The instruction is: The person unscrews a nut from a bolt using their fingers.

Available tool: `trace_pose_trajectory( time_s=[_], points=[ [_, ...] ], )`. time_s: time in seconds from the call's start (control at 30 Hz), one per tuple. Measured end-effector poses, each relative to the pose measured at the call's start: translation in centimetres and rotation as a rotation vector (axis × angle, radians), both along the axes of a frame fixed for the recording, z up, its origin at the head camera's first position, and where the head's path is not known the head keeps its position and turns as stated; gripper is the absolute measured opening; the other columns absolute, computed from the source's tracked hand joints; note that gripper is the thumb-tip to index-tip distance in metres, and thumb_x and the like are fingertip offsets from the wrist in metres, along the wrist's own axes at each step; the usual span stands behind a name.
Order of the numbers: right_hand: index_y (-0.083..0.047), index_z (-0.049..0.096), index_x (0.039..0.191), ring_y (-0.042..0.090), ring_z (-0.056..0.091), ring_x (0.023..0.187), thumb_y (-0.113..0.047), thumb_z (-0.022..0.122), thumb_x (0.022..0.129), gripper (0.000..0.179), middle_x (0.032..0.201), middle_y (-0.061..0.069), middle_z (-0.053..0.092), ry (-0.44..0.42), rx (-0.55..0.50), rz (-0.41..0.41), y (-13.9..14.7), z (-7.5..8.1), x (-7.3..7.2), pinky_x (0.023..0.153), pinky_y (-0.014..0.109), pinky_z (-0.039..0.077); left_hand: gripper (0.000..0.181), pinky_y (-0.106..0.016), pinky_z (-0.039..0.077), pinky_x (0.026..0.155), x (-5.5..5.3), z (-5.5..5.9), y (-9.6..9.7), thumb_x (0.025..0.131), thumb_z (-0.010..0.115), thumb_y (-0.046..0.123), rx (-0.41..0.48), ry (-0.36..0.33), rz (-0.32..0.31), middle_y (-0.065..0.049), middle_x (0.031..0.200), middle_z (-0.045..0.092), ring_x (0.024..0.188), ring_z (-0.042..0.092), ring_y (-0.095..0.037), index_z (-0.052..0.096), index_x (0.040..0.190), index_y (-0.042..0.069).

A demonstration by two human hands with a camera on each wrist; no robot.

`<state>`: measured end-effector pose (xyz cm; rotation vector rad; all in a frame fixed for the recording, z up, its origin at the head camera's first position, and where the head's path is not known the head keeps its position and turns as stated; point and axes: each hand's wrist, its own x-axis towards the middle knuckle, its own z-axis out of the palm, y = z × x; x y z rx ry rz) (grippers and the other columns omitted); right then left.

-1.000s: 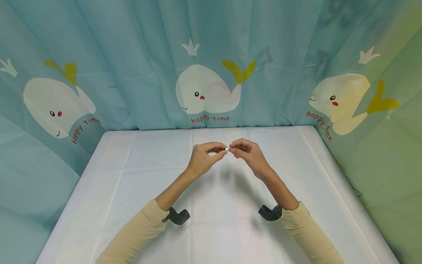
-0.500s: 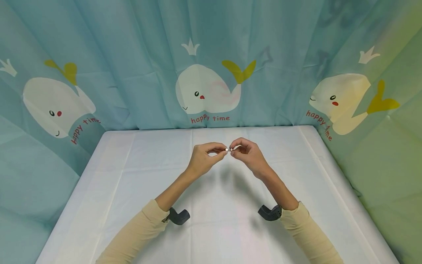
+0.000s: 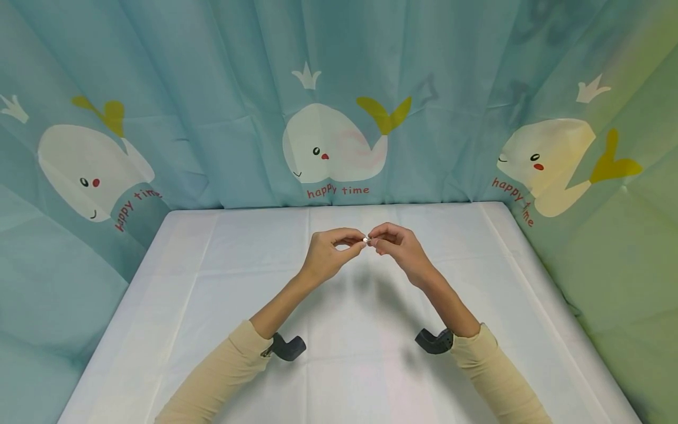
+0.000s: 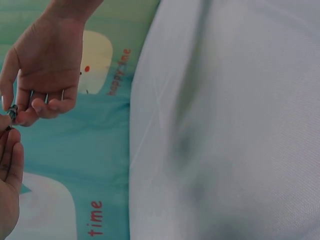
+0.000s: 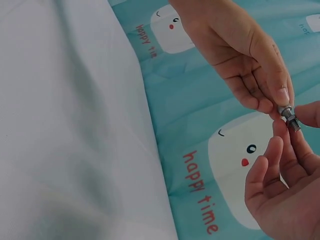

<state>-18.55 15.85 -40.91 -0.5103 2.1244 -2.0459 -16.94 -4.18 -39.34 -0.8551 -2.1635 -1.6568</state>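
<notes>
- Far left of the head view: a white whale print point(image 3: 95, 171) on the blue-green curtain point(image 3: 212, 70), which also spans the top of the frame.
- Lower left: a beige left sleeve point(image 3: 219, 374), with a dark curved piece point(image 3: 289, 348) at its cuff.
- Just left of centre: the left hand point(image 3: 323, 256), raised over the white surface point(image 3: 339, 365), pinches the headed end of the bolt between thumb and fingers.
- Near the centre: the small metal bolt point(image 5: 289, 117), between both hands' fingertips; the right wrist view shows its threaded end pointing to the lower right.
- Right of centre: the right hand point(image 3: 405, 250) pinches the bolt with thumb and fingertips.
- Lower right: the right sleeve point(image 3: 498, 374), with a matching dark piece point(image 3: 434, 341) at its cuff.
- Upper right: another whale point(image 3: 551, 156), yellow-tailed.
</notes>
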Motion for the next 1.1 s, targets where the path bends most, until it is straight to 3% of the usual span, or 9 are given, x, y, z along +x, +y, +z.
trace_pose_trajectory(
  time_s=[0.17, 0.37, 0.53, 0.73, 1.1],
  points=[
    [0.008, 0.063, 0.109, 0.017, 0.060, 0.084, -0.002, 0.063, 0.093, 0.018, 0.097, 0.011, 0.065, 0.044, 0.014, -0.005, 0.00, -0.11, 0.01, 0.078, 0.029, 0.052, 0.010, -0.038, 0.060, 0.075, 0.78, 1.13, -0.12, 0.085, 0.071, -0.011, -0.004, 0.000, 0.003, -0.020, 0.087, 0.073, 0.080, 0.071, -0.033, 0.073, 0.095, -0.011],
    [0.008, 0.063, 0.107, 0.017, 0.062, 0.079, 0.000, 0.066, 0.091, 0.018, 0.100, 0.017, 0.063, 0.062, 0.004, 0.006, -0.06, -0.10, 0.03, 0.075, 0.029, 0.051, 0.009, -0.033, 0.060, 0.074, 0.74, 0.99, -0.16, 0.084, 0.072, -0.011, -0.012, 0.000, 0.016, -0.020, 0.086, 0.072, 0.079, 0.071, -0.032, 0.073, 0.094, -0.010],
    [0.008, 0.061, 0.108, 0.016, 0.062, 0.077, 0.003, 0.065, 0.091, 0.018, 0.100, 0.012, 0.063, 0.069, -0.010, 0.014, -0.10, -0.20, -0.03, 0.075, 0.029, 0.052, 0.010, -0.036, 0.060, 0.074, 0.71, 0.93, -0.15, 0.084, 0.072, -0.011, -0.008, -0.001, 0.016, -0.020, 0.086, 0.073, 0.079, 0.071, -0.033, 0.073, 0.094, -0.011],
    [0.007, 0.059, 0.115, 0.020, 0.059, 0.083, -0.002, 0.062, 0.093, 0.024, 0.110, 0.007, 0.062, 0.070, -0.010, 0.010, -0.11, -0.11, -0.02, 0.076, 0.029, 0.051, 0.009, -0.042, 0.060, 0.070, 0.62, 0.94, 0.03, 0.084, 0.072, -0.012, 0.007, 0.006, 0.015, -0.019, 0.086, 0.073, 0.078, 0.071, -0.033, 0.073, 0.093, -0.011],
    [0.006, 0.063, 0.110, 0.025, 0.057, 0.082, -0.009, 0.063, 0.096, 0.021, 0.092, 0.004, 0.065, 0.044, 0.017, -0.032, 0.09, -0.48, -0.13, 0.076, 0.031, 0.052, 0.010, -0.043, 0.060, 0.074, 0.64, 0.95, 0.20, 0.084, 0.072, -0.012, 0.008, 0.006, 0.010, -0.020, 0.087, 0.073, 0.080, 0.071, -0.033, 0.073, 0.094, -0.011]
  ],
)
